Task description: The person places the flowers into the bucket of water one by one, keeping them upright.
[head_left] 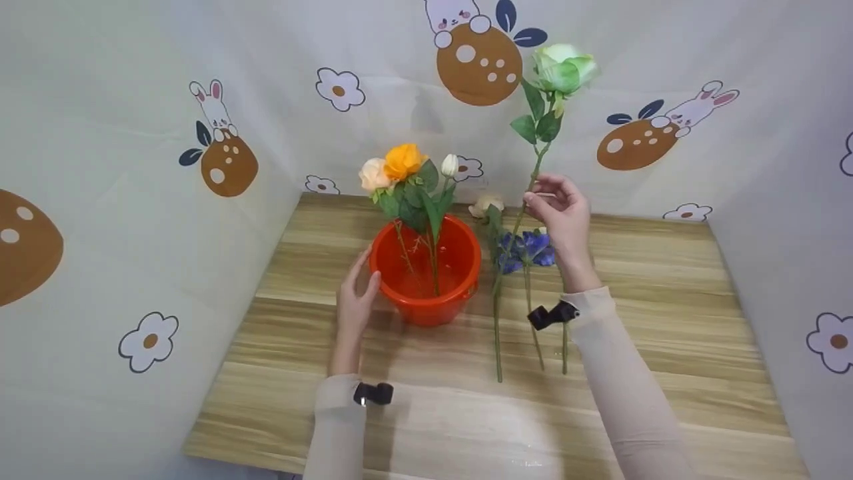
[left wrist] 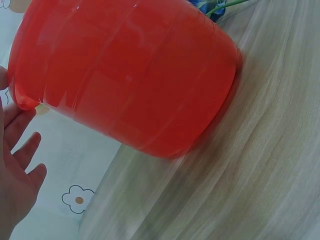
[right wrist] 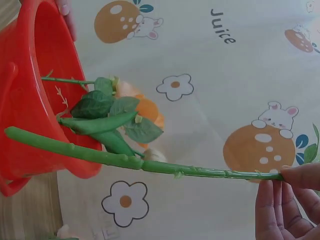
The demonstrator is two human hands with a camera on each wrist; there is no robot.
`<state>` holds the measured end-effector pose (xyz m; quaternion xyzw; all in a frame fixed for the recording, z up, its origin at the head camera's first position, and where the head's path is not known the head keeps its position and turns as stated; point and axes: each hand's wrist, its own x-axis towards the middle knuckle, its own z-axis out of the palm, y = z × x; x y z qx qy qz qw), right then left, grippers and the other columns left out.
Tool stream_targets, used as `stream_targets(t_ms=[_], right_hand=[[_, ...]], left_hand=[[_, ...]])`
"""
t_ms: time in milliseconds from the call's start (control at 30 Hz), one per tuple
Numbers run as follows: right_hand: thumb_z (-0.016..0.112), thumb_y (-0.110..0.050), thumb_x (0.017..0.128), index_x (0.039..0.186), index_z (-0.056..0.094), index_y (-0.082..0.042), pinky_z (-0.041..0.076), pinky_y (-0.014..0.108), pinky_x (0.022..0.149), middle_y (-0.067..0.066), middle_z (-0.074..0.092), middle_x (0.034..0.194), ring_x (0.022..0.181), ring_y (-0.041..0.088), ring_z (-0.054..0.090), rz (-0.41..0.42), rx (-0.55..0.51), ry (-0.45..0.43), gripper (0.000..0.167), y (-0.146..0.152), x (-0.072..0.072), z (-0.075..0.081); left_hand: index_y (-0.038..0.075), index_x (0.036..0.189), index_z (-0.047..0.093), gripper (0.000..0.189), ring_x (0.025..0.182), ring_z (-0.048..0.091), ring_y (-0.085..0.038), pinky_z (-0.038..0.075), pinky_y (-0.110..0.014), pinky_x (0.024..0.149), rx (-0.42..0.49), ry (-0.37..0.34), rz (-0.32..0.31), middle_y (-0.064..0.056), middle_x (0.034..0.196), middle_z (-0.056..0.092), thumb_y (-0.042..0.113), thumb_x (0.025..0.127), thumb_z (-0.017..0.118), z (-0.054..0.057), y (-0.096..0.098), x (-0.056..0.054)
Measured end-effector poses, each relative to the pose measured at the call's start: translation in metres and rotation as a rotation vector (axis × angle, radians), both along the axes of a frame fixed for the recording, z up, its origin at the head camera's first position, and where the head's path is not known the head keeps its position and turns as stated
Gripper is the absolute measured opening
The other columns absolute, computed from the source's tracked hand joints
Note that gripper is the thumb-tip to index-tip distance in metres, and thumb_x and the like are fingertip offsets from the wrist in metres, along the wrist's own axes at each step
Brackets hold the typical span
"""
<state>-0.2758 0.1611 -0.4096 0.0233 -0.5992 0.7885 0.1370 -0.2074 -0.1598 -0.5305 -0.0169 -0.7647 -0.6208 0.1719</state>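
Observation:
My right hand (head_left: 558, 217) pinches the stem of a pale green artificial rose (head_left: 565, 70) between thumb and fingertips. The bloom is raised high, and the stem's (right wrist: 170, 170) lower end hangs beside the red bucket (head_left: 426, 310) in the right wrist view. At the bucket's left side, my left hand (head_left: 354, 300) rests its fingers lightly against the rim, loosely extended. Inside the bucket stand an orange rose (head_left: 404, 161), a peach rose (head_left: 374, 175) and a white tulip bud (head_left: 450, 166), their leaves leaning toward the back.
Right of the bucket, blue-purple flowers (head_left: 536, 250) and a cream flower (head_left: 488, 205) lie on the wooden table (head_left: 280, 373), stems pointing toward the front. A patterned cloth (head_left: 266, 87) with rabbits and flowers hangs behind and at both sides.

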Motion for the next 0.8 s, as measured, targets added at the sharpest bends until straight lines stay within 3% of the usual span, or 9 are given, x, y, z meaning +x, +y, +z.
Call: stream_targets(t_ms=[467,800], right_hand=[[0.068,0.009,0.086,0.108,0.063,-0.004,0.063,0.027,0.072,-0.002,0.066,0.088,0.076,0.011,0.068,0.026,0.043,0.023,0.026,-0.032,-0.008,0.009],[0.068,0.009,0.087,0.108,0.06,-0.003,0.063,0.027,0.072,-0.001,0.07,0.091,0.08,0.014,0.069,0.064,0.047,-0.009,0.026,-0.047,-0.012,-0.017]], left_hand=[[-0.001,0.142,0.052,0.046,0.144,0.04,-0.036,0.025,-0.05,0.125,0.0,-0.024,0.009,-0.019,0.148,0.052,0.006,0.097,0.061,0.0,0.001,0.0],[-0.003,0.141,0.052,0.046,0.145,0.039,-0.037,0.027,-0.049,0.125,-0.022,0.014,0.012,-0.02,0.147,0.053,0.004,0.096,0.061,0.001,0.002,0.002]])
